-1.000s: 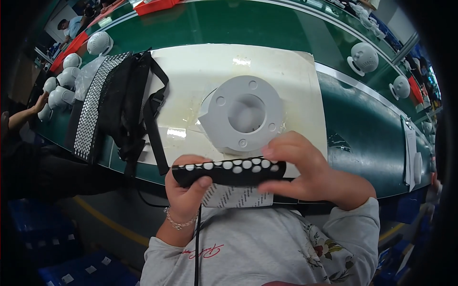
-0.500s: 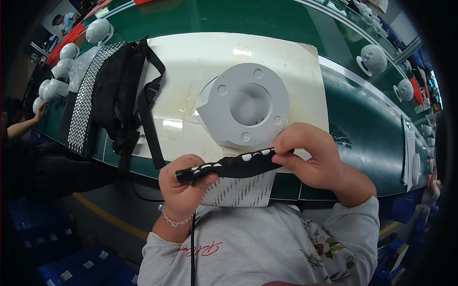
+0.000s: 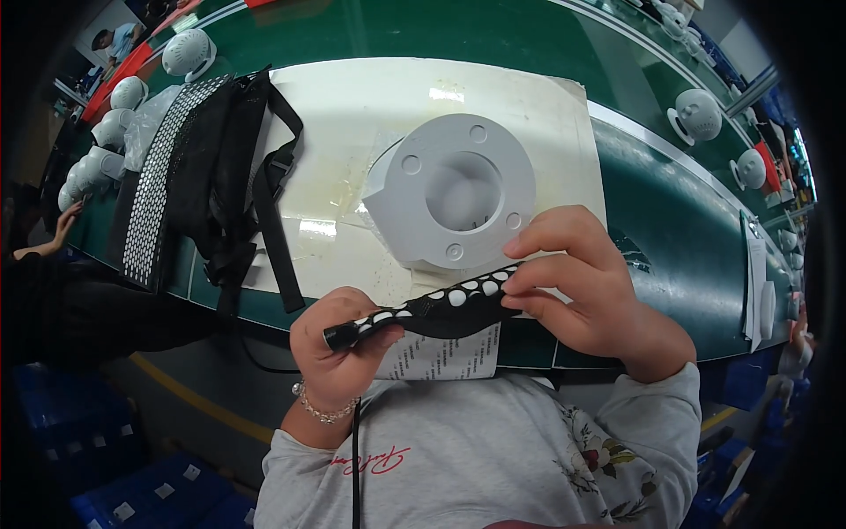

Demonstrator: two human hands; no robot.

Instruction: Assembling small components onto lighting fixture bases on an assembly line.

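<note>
Jointly held: flexible black strip with round white dots (image 3: pixel 449 316)

The strip spans both hands, on the near side of the pale grey, ring-shaped plastic body (image 3: pixel 411 198) on the cream, flat board (image 3: pixel 560 167). The left hand (image 3: pixel 339 348) wraps thumb and fingers around one end; the right hand (image 3: pixel 582 286) pinches the other. Good handling probably calls for light, steady holds, avoiding kinks.

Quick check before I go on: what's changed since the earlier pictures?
The right hand, open around the right end of the spotted black strip a second ago, now pinches that end in its fingers. That end has risen, so the strip slants up to the right. The left hand still holds the other end; the white ring stays on the pale board.
</note>
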